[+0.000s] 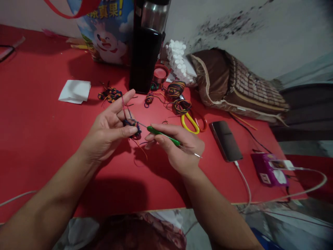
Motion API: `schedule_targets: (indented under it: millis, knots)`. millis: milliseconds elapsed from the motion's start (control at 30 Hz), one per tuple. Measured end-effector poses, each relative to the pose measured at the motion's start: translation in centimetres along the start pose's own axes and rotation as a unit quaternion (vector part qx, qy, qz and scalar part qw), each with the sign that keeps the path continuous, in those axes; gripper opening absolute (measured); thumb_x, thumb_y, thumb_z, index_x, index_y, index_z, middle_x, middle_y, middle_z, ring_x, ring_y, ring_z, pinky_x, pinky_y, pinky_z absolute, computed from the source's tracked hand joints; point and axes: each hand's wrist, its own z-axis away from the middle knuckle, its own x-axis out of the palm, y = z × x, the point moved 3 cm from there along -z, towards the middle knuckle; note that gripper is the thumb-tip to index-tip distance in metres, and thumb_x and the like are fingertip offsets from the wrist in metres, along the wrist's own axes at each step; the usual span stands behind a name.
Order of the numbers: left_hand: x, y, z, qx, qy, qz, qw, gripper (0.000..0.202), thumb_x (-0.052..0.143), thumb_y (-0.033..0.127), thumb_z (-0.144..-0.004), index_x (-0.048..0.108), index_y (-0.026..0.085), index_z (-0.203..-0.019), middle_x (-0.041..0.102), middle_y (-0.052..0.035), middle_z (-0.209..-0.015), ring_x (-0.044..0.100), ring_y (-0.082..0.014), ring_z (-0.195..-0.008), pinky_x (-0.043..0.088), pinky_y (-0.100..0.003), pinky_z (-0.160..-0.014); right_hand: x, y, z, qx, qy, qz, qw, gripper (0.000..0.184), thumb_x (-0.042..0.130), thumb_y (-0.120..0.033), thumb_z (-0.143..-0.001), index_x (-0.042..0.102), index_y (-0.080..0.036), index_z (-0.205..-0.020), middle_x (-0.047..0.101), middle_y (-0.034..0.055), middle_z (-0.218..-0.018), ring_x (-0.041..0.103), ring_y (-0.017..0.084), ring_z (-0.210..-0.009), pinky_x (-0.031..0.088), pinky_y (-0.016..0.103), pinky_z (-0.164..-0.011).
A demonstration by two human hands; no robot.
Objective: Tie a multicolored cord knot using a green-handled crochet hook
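My left hand (110, 126) pinches a small multicoloured crocheted piece (133, 125) between thumb and fingers, with the index finger stretched out and yarn running over it. My right hand (177, 146) grips a green-handled crochet hook (162, 134), its metal tip pointing into the piece. Both hands hover just above the red table (39, 121). Loose yarn ends hang below the piece.
Behind the hands lie several multicoloured yarn bundles (179, 97), yellow-handled scissors (191, 121), a black flask (145, 52), a white tissue (75, 91) and a colourful bag (109, 31). A phone (225, 140) on a charging cable and a purple power strip (269, 170) lie to the right.
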Motion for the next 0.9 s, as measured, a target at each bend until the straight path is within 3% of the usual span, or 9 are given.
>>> schedule_targets:
  millis: [233,533,900]
  knots:
    - [0.0,0.3,-0.1,-0.006,0.007,0.051,0.999,0.070,0.095,0.008,-0.068,0.077,0.030,-0.132,0.072,0.0045,-0.078,0.069,-0.0103,-0.067,0.058,-0.019,-0.067,0.1,-0.1,-0.1,0.012,0.015,-0.047,0.999,0.018,0.081,-0.025,-0.097,0.085,-0.033,-0.113,0.086,-0.0027,-0.087,0.082,0.014,-0.069,0.069,0.028,-0.068]
    - [0.1,0.8,-0.1,-0.019,0.001,0.067,0.998,0.068,0.092,0.007,-0.067,0.078,0.027,-0.130,0.073,0.0033,-0.075,0.066,-0.0116,-0.063,0.055,-0.021,-0.062,-0.1,-0.4,-0.3,-0.016,0.016,-0.026,0.999,0.018,0.080,-0.022,-0.097,0.086,-0.031,-0.112,0.085,-0.0015,-0.085,0.080,0.013,-0.065,0.068,0.027,-0.065]
    - [-0.2,1.0,0.0,-0.077,-0.019,0.118,0.990,0.072,0.076,0.002,-0.064,0.073,0.012,-0.136,0.068,-0.0006,-0.069,0.059,-0.0114,-0.060,0.050,-0.022,-0.061,-0.2,-1.5,-0.5,-0.044,-0.001,0.013,0.999,0.021,0.078,-0.017,-0.097,0.086,-0.029,-0.112,0.085,-0.0018,-0.081,0.079,0.013,-0.063,0.068,0.026,-0.067]
